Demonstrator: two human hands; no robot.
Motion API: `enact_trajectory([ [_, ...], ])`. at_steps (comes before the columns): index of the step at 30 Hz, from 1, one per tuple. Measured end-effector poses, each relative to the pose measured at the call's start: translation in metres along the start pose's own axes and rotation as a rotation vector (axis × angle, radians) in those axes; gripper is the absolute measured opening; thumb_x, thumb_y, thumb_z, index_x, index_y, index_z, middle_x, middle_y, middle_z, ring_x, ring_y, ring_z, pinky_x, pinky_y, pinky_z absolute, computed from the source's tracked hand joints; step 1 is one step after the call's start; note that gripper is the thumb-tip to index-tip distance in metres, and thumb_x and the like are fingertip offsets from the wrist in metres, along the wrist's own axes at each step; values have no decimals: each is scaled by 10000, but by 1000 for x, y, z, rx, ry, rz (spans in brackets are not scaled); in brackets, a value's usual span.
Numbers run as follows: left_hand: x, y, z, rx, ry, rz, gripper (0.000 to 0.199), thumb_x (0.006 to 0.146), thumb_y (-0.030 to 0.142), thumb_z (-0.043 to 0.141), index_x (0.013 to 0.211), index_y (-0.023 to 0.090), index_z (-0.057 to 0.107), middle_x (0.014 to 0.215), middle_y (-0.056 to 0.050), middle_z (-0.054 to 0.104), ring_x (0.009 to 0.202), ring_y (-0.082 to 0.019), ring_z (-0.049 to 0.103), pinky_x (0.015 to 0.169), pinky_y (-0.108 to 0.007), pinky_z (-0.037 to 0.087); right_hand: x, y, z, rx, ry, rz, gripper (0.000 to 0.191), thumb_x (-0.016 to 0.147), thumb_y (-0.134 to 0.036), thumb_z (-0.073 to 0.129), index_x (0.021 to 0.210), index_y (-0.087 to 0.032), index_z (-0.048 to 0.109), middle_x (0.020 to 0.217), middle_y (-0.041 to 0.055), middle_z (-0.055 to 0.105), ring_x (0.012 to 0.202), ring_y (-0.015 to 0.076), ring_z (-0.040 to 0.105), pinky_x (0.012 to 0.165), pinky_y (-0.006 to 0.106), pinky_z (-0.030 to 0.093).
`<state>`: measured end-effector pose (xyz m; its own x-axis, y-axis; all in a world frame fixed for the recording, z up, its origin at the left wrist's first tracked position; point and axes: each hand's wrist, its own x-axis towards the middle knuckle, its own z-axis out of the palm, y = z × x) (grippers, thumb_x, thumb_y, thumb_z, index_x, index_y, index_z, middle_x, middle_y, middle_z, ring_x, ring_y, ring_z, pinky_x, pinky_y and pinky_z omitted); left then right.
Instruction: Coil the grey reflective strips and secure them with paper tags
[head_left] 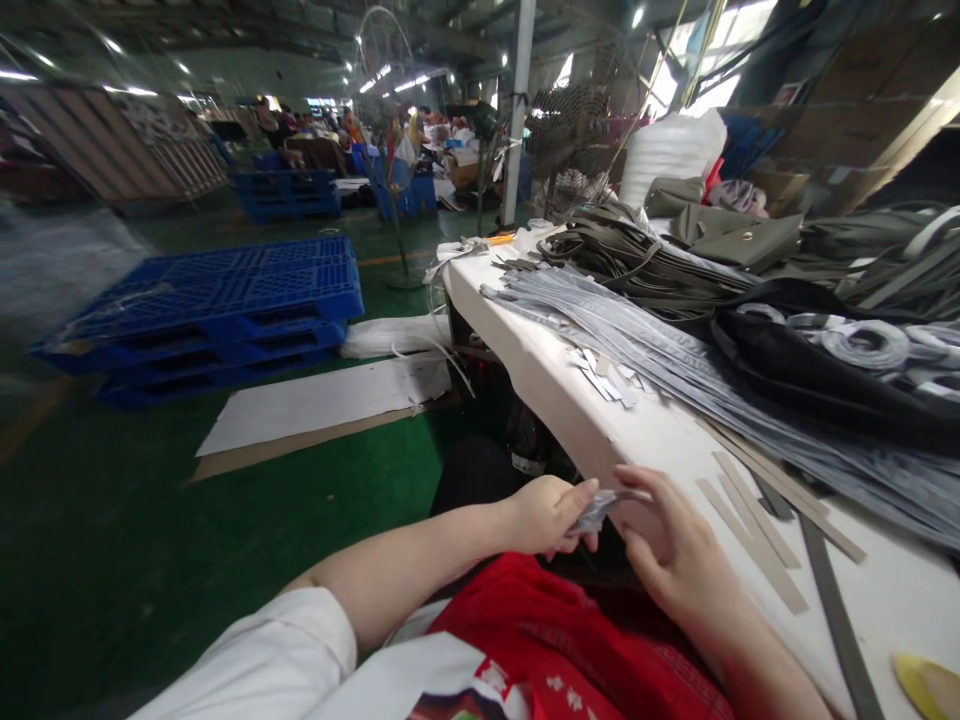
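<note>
My left hand point(551, 515) is closed around a small bundle of grey strip material point(596, 510), held over my lap beside the table edge. Just right of it, my right hand point(675, 540) has its thumb and fingers curved round the end of the same grey bundle. On the white table point(555, 375) lie long grey strips point(637, 345), a few beige strips point(757, 520), small white and grey cut pieces point(604, 378) and a dark flat strap point(832, 600).
Olive straps point(645, 255) and a black bag with white coils point(862, 345) cover the table's far side. Blue pallets point(225, 290) and a white sheet point(315, 400) lie on the green floor. A pole point(519, 120) and a fan point(574, 130) stand behind; people sit farther back.
</note>
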<state>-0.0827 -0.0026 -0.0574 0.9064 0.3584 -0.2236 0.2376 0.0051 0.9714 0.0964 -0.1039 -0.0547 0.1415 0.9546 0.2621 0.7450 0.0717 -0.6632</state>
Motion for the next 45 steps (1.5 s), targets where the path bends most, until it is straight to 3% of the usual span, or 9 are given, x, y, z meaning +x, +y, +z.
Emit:
enact_trajectory([
  [4,-7,7,-5,-415,-295,-109,726,920,700,225,697,130,617,341,75,321,262,-75,258,343,-223,345,-9,-6,13,339,-366,16,482,775,-199,528,1256,-199,556,1190,106,638,1080,266,596,968,407,483],
  [8,-5,5,-11,-538,-242,-166,687,957,630,254,663,125,615,319,72,335,237,-67,264,342,-212,349,-9,-7,18,551,-446,176,328,863,-422,577,1081,-183,635,981,83,685,859,238,636,770,336,551],
  [16,9,-6,-11,-678,-137,-160,656,1003,506,233,630,110,601,306,63,354,231,-71,291,353,-202,396,-6,-6,34,591,-355,253,373,897,-520,545,922,-158,629,736,22,658,645,156,580,604,250,489],
  [23,6,10,-35,-866,-98,-72,658,1008,518,214,696,101,616,321,96,295,246,-54,214,394,-198,427,-13,35,52,370,-183,203,525,882,-513,563,1297,-197,510,1231,112,624,1123,259,592,1012,399,445],
  [28,17,20,-48,-801,345,325,482,945,550,440,943,102,620,589,45,472,473,-71,449,670,-269,508,-27,-3,75,470,-515,191,438,931,-547,459,1054,-197,692,963,81,713,925,244,661,886,361,517],
  [32,19,6,-42,-41,703,495,357,891,512,545,887,159,597,754,-42,547,756,-184,555,836,-341,447,-30,-32,46,645,-473,178,481,902,-589,480,817,-166,694,659,52,663,609,181,616,617,284,532],
  [37,5,-13,-26,479,345,375,516,905,605,400,646,188,561,611,-33,517,628,-168,529,641,-279,404,-1,4,-7,412,-142,362,469,837,-628,543,770,-184,678,573,32,618,468,167,536,449,275,453],
  [41,6,-15,-20,-16,152,55,749,881,749,216,650,152,604,388,35,418,352,-96,384,452,-236,379,13,35,-3,31,-22,227,394,864,-573,514,929,-241,717,991,76,725,926,275,653,865,388,500],
  [45,11,-7,-24,-506,90,-43,742,881,747,268,648,129,606,296,91,294,249,-69,247,401,-237,402,6,37,25,80,-74,192,486,963,-547,312,990,-221,672,933,83,708,893,258,646,830,374,495],
])
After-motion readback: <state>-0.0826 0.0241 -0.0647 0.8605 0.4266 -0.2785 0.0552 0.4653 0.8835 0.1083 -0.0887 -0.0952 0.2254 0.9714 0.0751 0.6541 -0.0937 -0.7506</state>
